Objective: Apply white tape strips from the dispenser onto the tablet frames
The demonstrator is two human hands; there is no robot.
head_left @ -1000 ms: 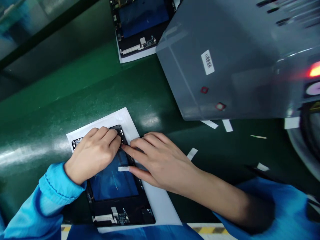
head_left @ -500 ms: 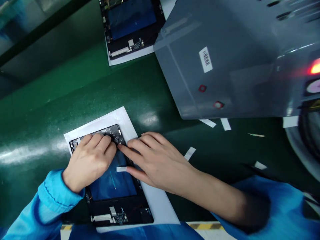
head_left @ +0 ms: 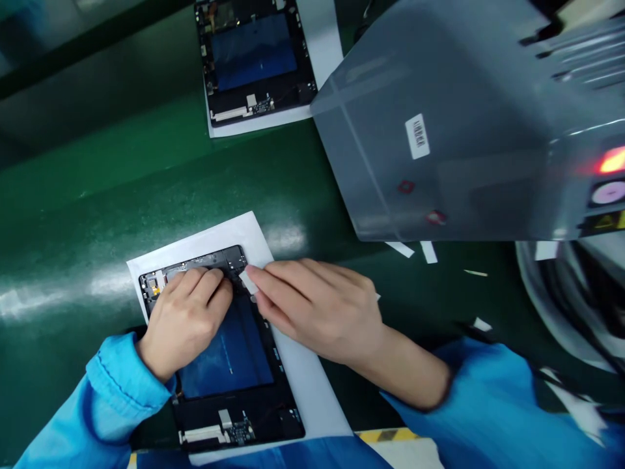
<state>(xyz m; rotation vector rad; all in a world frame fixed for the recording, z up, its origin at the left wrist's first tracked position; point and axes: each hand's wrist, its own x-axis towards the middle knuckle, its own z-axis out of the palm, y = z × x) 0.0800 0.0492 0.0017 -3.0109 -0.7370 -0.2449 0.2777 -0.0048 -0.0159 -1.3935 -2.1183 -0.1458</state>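
Note:
An opened tablet (head_left: 234,358) with its circuit boards and blue inner panel showing lies on a white sheet (head_left: 307,391) in front of me. My left hand (head_left: 188,319) rests on its upper part with the fingers curled down; whatever is under the fingertips is hidden. Between the thumb and forefinger of my right hand (head_left: 317,303) is a small white strip of tape (head_left: 249,282), held just over the tablet's upper right edge. I cannot tell if the strip touches the tablet.
A second opened tablet (head_left: 256,58) lies on white paper farther back. To the right stands a large grey machine (head_left: 454,150) with a barcode label and a red light. Loose white strips (head_left: 429,252) are scattered on the green table (head_left: 97,215) before it. Dark cables (head_left: 571,299) coil at far right.
The white strip was at my right thumb over the blue panel; now thumb and forefinger pinch it near the tablet's upper edge. My left hand has barely moved. The view has shifted slightly.

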